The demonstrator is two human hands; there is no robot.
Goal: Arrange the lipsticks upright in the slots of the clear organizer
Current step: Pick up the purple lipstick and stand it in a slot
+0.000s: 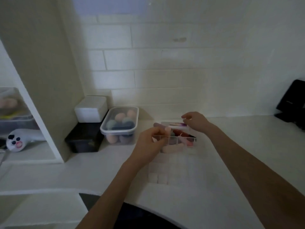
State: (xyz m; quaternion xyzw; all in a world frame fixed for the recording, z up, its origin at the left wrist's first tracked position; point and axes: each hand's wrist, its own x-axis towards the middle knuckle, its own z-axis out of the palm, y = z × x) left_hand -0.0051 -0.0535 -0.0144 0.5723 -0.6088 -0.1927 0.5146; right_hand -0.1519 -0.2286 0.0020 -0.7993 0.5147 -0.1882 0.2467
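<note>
— Where are the lipsticks?
— Blurred tubes in and beside the clear organizer (175,139) on the pale surface (247,146); I can't count them.
— The hands?
— Two, both over the organizer. Left hand (148,142) curled, its grip pinching a pinkish lipstick (167,130). Right hand (196,121) pinches a white-and-purple tube (179,124) at the organizer's far edge.

I am finding no lettering, number or brand I can read anywhere. A small pale mark is showing on the black stand (293,100) at the far right of the white counter (66,176), but it is blurring past legibility from here, and the lipsticks are showing no readable labels either.
</note>
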